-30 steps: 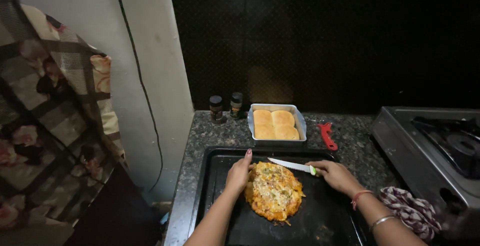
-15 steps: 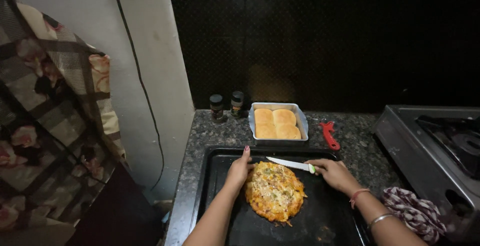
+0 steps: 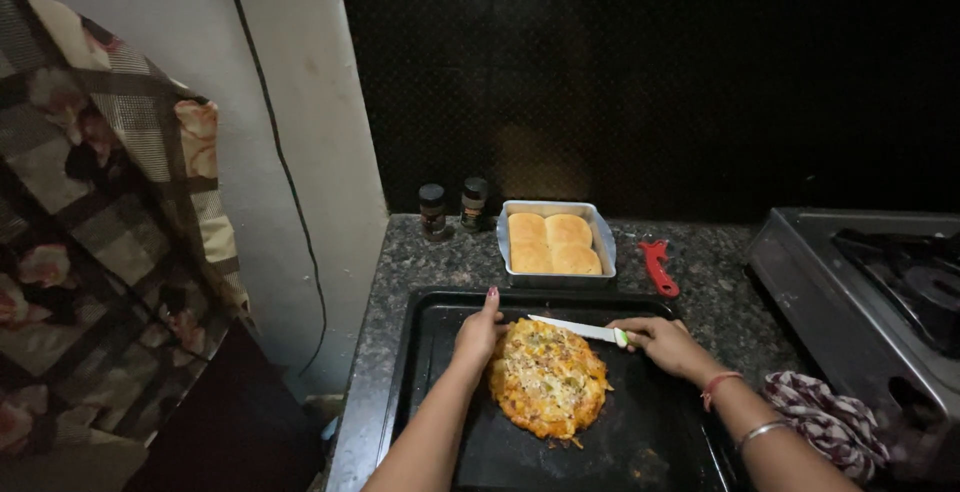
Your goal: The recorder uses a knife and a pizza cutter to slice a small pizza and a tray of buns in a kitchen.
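A round baked pizza [image 3: 547,379] with melted cheese lies on a large black baking tray [image 3: 430,352]. My left hand [image 3: 477,334] rests flat against the pizza's left edge, fingers pointing away from me. My right hand [image 3: 668,344] grips a knife [image 3: 575,329] with a green handle end; its blade lies across the far edge of the pizza, pointing left.
Behind the tray stands a metal baking tin [image 3: 603,242] with several golden buns. Two small dark spice jars [image 3: 453,208] stand to its left, a red tool [image 3: 658,266] to its right. A gas stove [image 3: 880,282] and a checked cloth [image 3: 825,422] are at the right. Patterned fabric [image 3: 90,252] hangs left.
Both hands stay at the pizza; the knife blade has shifted only slightly along the pizza's far edge.
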